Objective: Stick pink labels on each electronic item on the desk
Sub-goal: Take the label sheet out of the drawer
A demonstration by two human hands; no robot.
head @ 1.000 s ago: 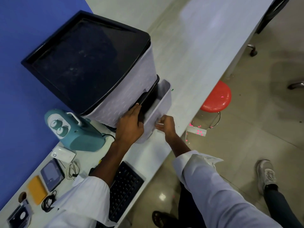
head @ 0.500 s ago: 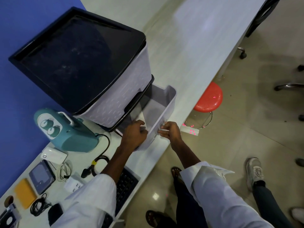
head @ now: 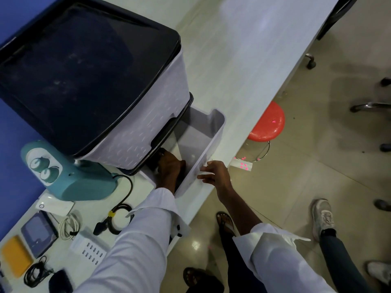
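Note:
My left hand [head: 169, 168] reaches into the open bottom drawer [head: 211, 142] of a grey drawer unit with a black top [head: 91, 70]; its fingertips are hidden in the dark under the unit. My right hand [head: 213, 174] rests with spread fingers against the drawer's front wall. A white label sheet with pink dots [head: 243, 165] shows just past the desk edge, right of that hand. On the desk [head: 243, 49] to the left lie a teal device [head: 69, 172], a white box [head: 55, 206], a dark tablet [head: 39, 233], a yellow pad [head: 15, 256], a black cable [head: 118, 218] and a white multi-port charger [head: 88, 248].
A red stool [head: 266, 125] stands on the floor beside the desk. Another person's shoe [head: 323, 216] and chair bases [head: 370, 106] are at the right. A white cable [head: 69, 226], a black coil [head: 36, 271] and a black mouse [head: 60, 282] lie near the desk's left end.
The drawer has slid farther out. My left hand moved from the drawer's rim down inside it. My right hand's fingers have spread apart at the front wall.

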